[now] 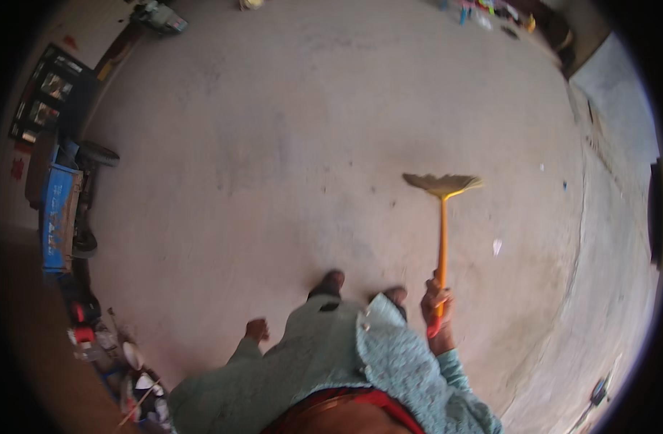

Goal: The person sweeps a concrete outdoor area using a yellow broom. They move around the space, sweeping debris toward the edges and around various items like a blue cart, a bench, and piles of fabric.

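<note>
My right hand [438,300] is wrapped round the handle of a broom [443,235], close to its red end. The orange-yellow handle points straight ahead of me to a wide, fanned brush head of dull brown-green bristles. Whether the bristles touch the floor or hover just over it, I cannot tell. On the other side of my body, my left hand [257,330] hangs low with its fingers curled in, and nothing shows in it. Both arms wear light green-blue sleeves.
Around me spreads a grey concrete floor [274,181] with small dark specks and a white scrap [497,247]. A blue cart [60,210] with wheels stands at the left, with assorted household items behind it. Colourful objects lie at the far right; a raised concrete edge [579,239] runs along the right.
</note>
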